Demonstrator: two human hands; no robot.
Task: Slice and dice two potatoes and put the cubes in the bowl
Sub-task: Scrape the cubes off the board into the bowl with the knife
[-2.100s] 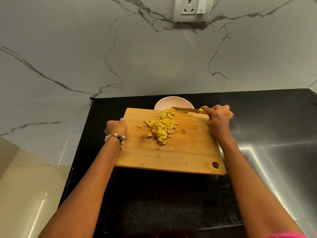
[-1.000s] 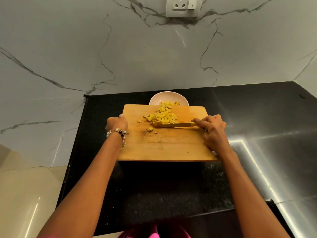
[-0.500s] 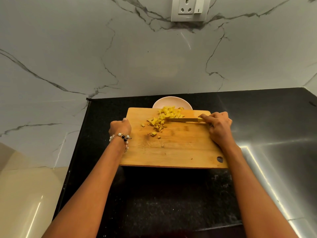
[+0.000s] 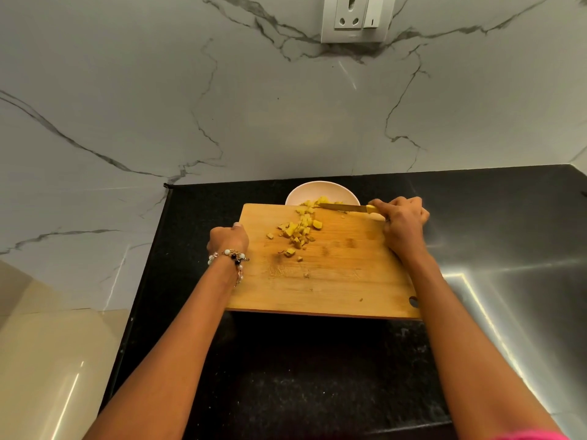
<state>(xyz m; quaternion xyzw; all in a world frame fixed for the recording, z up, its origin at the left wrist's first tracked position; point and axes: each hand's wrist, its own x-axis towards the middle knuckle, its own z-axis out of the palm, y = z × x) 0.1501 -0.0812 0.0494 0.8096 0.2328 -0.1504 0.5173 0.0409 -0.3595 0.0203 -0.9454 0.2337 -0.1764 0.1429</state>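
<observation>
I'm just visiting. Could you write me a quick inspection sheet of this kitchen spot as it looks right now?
Surface: black speckled countertop.
Job's things: wooden cutting board, its far edge over the white bowl; potato cubes scattered on the board, some at the bowl's rim.
Clutter: nothing seen.
Hands: left hand grips the board's left edge; right hand holds a knife, blade at the board's far edge.
Cables: nothing seen.
Surroundings: marble-look wall with a socket and switch plate; steel surface to the right.
</observation>
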